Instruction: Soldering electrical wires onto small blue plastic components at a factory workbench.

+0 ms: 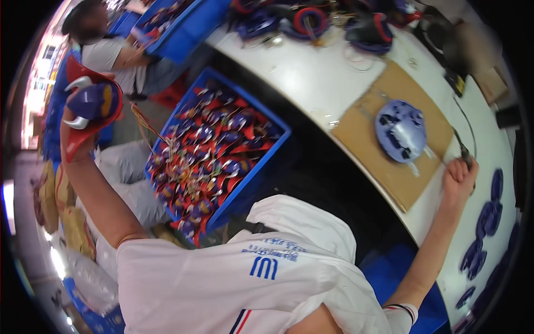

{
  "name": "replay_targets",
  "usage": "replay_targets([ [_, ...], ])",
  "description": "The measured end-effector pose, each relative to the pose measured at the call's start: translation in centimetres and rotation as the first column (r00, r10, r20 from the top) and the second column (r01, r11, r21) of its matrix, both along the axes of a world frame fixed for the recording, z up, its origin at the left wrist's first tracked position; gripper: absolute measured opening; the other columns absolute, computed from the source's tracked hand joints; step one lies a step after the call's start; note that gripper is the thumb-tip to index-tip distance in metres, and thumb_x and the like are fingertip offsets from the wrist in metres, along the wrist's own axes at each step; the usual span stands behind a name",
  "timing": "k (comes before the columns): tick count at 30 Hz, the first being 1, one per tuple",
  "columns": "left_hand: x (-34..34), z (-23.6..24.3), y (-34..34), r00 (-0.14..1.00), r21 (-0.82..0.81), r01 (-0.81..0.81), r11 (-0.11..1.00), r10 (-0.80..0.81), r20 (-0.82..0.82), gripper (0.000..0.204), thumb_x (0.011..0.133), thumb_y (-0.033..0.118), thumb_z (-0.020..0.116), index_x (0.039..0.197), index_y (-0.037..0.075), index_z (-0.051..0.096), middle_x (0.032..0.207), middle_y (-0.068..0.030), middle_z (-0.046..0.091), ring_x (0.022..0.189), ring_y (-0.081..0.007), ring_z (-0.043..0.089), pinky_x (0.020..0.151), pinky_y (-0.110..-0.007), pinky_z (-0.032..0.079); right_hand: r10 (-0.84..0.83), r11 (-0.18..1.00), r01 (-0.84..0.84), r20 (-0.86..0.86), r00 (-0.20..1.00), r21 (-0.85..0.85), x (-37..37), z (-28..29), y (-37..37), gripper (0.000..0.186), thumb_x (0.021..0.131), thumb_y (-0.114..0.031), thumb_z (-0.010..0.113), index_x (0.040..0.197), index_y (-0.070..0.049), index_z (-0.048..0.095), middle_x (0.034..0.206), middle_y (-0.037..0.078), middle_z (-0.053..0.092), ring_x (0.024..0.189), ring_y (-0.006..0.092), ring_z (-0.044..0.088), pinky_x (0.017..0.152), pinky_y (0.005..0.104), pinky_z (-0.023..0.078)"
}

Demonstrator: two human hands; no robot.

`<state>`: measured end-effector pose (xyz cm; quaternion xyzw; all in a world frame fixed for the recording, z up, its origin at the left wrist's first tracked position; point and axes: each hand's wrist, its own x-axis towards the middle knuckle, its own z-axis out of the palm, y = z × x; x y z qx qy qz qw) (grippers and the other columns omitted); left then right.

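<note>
My left hand (69, 133) is raised at the far left, closed on a toy part (94, 101) with a purple dome, white horns and a red flared edge. Thin wires trail near it. At the right, my right hand (460, 177) rests at the white table, fingers curled round a slim dark tool (465, 151) that seems joined to a thin black cord. Left of that hand lies a brown cardboard sheet (361, 119), with a round lilac plastic shell (409, 136) taped or set on it. Much of the left hand's fingers is hidden behind the toy part.
Between my arms stands a blue crate (250, 192) heaped with similar red and purple wired parts. Dark purple assemblies (308, 25) crowd the table's far end; purple pieces (489, 217) line its right side. A seated person (114, 55) works by another blue crate (189, 33). Grey sacks (130, 195) lie left.
</note>
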<state>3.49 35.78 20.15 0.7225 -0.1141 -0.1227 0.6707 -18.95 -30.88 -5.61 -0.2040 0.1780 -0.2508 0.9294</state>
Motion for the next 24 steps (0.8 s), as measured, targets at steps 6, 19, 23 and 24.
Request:
replay_targets([
  [6,5.8,-0.3,-12.4,0.935,-0.372,0.356,0.857,-0.33,0.132,0.056,0.087,0.024,0.054,0.132,-0.006,0.036,0.124,-0.0238,0.051,0.104,-0.0393,0.058,0.082,-0.051,0.053,-0.155,0.987,0.16,-0.117,0.981,0.033,1.1,2.6,3.4,0.018,0.089,-0.015,0.052,0.081,0.001,0.052,0.045,-0.008,0.03,0.035,0.0034,0.021,0.035,0.0189,0.018],
  [19,5.5,-8.8,-33.2,0.681,0.202,0.697,0.688,-0.723,0.115,0.029,0.081,0.013,0.052,0.105,0.004,0.065,0.105,-0.0111,0.063,0.097,-0.0267,0.058,0.087,-0.037,0.048,-0.395,0.911,0.41,-0.192,0.898,0.048,1.8,5.3,4.8,0.019,0.088,-0.014,0.051,0.079,0.003,0.055,0.046,-0.008,0.03,0.035,0.0026,0.018,0.035,0.0178,0.017],
  [23,7.8,-12.3,-32.0,0.536,0.736,0.348,0.581,-0.767,0.353,0.026,0.075,0.009,0.059,0.1,0.008,0.067,0.101,-0.0071,0.062,0.093,-0.0232,0.057,0.082,-0.034,0.048,-0.395,0.909,0.412,-0.188,0.899,0.06,1.9,5.4,5.0,0.02,0.088,-0.014,0.05,0.079,0.003,0.055,0.046,-0.008,0.03,0.035,0.0025,0.019,0.035,0.0176,0.017],
  [24,8.2,-12.9,-31.7,0.433,0.817,0.174,0.55,-0.788,0.438,0.027,0.074,0.009,0.061,0.1,0.009,0.067,0.101,-0.0062,0.062,0.094,-0.0228,0.056,0.083,-0.033,0.047,-0.391,0.912,0.406,-0.181,0.902,0.054,1.8,5.3,4.9,0.02,0.088,-0.014,0.05,0.079,0.003,0.054,0.045,-0.008,0.031,0.035,0.0024,0.019,0.035,0.0176,0.017],
])
